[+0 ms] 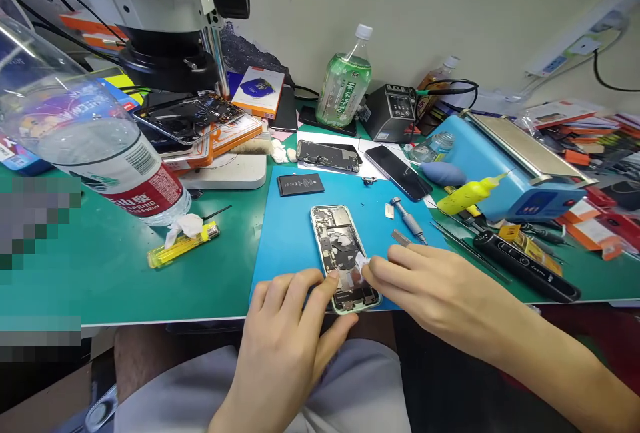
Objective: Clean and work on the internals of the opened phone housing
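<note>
An opened phone (343, 246) lies face up on the blue mat (280, 239), its circuit board and bare battery bay showing. My left hand (287, 326) steadies its lower end, the index fingertip on the left side and the thumb along the bottom edge. My right hand (425, 279) has its fingers closed in a pinch on a small white piece of tissue (361, 262), which touches the phone's inside at the right edge. A black phone battery (301, 184) lies farther back on the mat. Right of the phone are a grey screwdriver (409, 221) and a small metal blade (400, 237).
Behind lie a detached screen part (327, 155) and a dark phone (399, 171). A water bottle (145, 166), yellow lighter (183, 246) and microscope (165, 13) stand or lie left. On the right are a yellow squeeze bottle (465, 197), tweezers (473, 253), a black tool (525, 265) and a blue machine (510, 173).
</note>
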`<state>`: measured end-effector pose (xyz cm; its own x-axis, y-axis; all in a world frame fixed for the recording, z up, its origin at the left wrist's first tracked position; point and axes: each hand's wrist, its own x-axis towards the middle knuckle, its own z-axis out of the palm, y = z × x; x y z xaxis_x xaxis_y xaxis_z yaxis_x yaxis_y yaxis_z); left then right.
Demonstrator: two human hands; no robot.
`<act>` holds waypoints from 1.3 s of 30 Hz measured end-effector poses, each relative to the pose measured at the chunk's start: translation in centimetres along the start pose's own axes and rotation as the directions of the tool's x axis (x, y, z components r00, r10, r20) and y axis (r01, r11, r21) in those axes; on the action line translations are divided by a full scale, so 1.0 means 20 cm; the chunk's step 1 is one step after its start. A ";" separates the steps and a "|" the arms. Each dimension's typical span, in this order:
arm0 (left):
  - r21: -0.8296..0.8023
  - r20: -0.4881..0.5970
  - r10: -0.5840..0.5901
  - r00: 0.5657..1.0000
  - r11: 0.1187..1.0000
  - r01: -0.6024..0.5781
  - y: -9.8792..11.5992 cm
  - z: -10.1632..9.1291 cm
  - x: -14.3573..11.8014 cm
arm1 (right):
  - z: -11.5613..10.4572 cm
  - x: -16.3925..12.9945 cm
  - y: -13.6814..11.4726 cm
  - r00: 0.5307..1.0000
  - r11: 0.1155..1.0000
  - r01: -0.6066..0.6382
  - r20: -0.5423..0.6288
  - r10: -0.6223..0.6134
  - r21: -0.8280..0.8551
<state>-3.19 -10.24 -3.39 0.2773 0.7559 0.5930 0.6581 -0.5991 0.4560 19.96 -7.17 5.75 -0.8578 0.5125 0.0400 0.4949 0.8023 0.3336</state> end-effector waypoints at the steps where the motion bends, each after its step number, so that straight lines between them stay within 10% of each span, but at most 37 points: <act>1: 0.000 -0.004 -0.003 1.000 1.000 0.003 0.00 0.00 0.00 | 0.00 0.00 0.00 1.000 1.000 0.007 -0.006 -0.007 0.000; 19: 0.012 0.024 -0.047 0.999 0.999 0.047 0.00 0.01 -0.04 | 0.08 -0.07 0.02 0.980 0.965 -0.110 -0.134 0.145 0.240; 21: 0.002 0.068 -0.038 0.997 0.999 0.038 -0.01 -0.02 -0.03 | 0.11 -0.10 0.01 0.903 0.846 -0.244 -0.207 0.377 0.475; 25: 0.067 0.176 0.055 0.983 0.995 -0.068 -0.02 -0.08 0.13 | 0.19 -0.14 -0.03 0.437 0.290 -0.399 -0.097 0.894 0.870; 27: 0.194 0.201 0.076 0.977 0.974 -0.116 -0.02 -0.07 0.26 | 0.23 -0.15 -0.04 0.340 0.093 -0.348 0.033 0.940 0.933; 32: 0.297 0.391 0.186 0.901 0.901 -0.315 -0.01 0.01 0.48 | 0.26 -0.18 -0.02 0.358 -0.103 -0.226 0.181 0.916 0.969; 39: 0.324 0.413 0.257 0.873 0.855 -0.405 -0.01 0.00 0.48 | 0.26 -0.21 -0.03 0.403 -0.072 -0.221 0.159 0.901 0.973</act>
<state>-0.63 -2.95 2.25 0.7010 0.6150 0.3610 0.6769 -0.7331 -0.0654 24.01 -8.22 0.40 0.1227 0.9782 0.1675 0.2891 0.1262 -0.9490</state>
